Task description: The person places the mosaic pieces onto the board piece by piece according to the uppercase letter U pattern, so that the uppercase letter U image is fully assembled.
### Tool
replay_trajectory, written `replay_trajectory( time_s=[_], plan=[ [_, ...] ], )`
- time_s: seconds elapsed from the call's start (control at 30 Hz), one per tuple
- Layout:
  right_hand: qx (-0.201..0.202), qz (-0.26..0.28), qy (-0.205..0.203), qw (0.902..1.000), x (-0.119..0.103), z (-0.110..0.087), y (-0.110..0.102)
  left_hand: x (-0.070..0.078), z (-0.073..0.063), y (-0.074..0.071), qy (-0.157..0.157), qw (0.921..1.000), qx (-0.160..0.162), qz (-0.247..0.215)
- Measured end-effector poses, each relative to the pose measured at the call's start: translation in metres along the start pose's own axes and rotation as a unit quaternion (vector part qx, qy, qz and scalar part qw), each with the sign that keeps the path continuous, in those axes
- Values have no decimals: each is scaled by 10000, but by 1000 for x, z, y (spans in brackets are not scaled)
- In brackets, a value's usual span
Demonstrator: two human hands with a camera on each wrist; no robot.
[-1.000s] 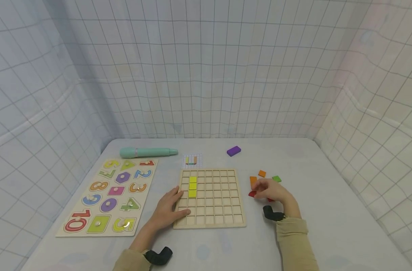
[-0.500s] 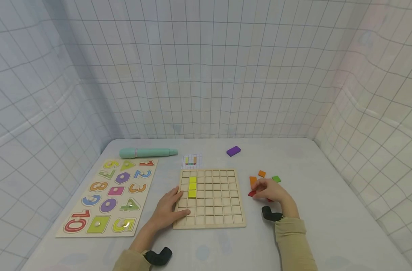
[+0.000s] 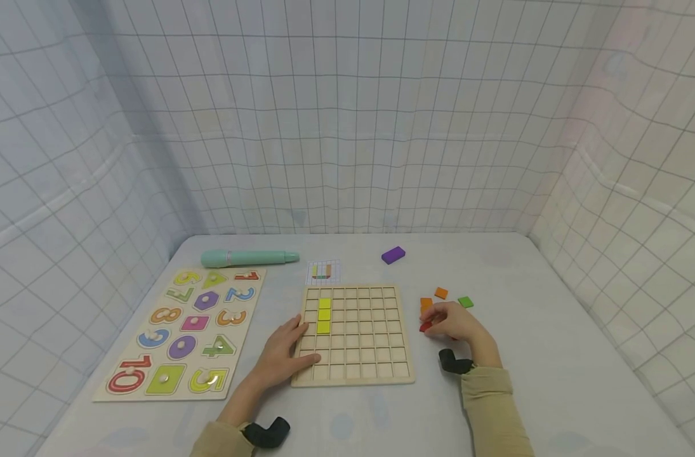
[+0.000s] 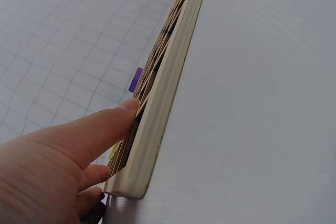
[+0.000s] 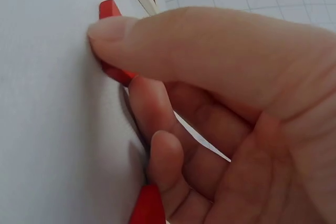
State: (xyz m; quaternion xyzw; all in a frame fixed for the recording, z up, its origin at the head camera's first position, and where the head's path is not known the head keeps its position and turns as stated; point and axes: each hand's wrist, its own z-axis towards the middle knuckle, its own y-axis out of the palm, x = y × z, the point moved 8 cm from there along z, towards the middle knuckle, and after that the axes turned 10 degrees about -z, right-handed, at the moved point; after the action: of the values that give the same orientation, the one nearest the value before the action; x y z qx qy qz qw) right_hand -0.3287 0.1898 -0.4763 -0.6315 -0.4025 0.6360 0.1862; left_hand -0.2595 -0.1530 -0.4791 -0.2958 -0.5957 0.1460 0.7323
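L hand (image 3: 283, 354) spread, thumb & fingers on left edge of grid board (image 3: 353, 383) w/ 3 yellow tiles (image 3: 324, 315); L wrist view gives board's near side almost edge-on. R hand (image 3: 456, 321) narrow, thumb & finger pinching red pc (image 5: 110, 8) just right of board. R wrist view shows 2nd red pc (image 5: 148, 206) by the curled fingers, mostly hidden in head view; only head view has orange pcs (image 3: 441, 293) & green pc (image 3: 466, 302), far side of R hand.
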Motion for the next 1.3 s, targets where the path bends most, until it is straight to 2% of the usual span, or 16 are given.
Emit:
replay_trajectory(
  time_s=[0.3, 0.53, 0.83, 1.03, 1.3],
  plan=[
    [-260, 184, -196, 9993, -5, -3, 2, 0, 0, 0, -1, 10000, -3, 55],
    [-253, 119, -64, 9996, -9, -2, 6, 0, 0, 0, -28, 10000, -18, 36],
    [-240, 7, -323, 9992, -18, 0, 9, 1, -1, 0, -15, 10000, 33, 49],
    [-99, -266, -113, 9995, -17, 1, 7, 2, -1, -1, 55, 9999, 123, 7],
    [86, -591, 310, 9977, -15, 0, 4, 1, -1, 0, -10, 10000, 87, -20]
  ],
)
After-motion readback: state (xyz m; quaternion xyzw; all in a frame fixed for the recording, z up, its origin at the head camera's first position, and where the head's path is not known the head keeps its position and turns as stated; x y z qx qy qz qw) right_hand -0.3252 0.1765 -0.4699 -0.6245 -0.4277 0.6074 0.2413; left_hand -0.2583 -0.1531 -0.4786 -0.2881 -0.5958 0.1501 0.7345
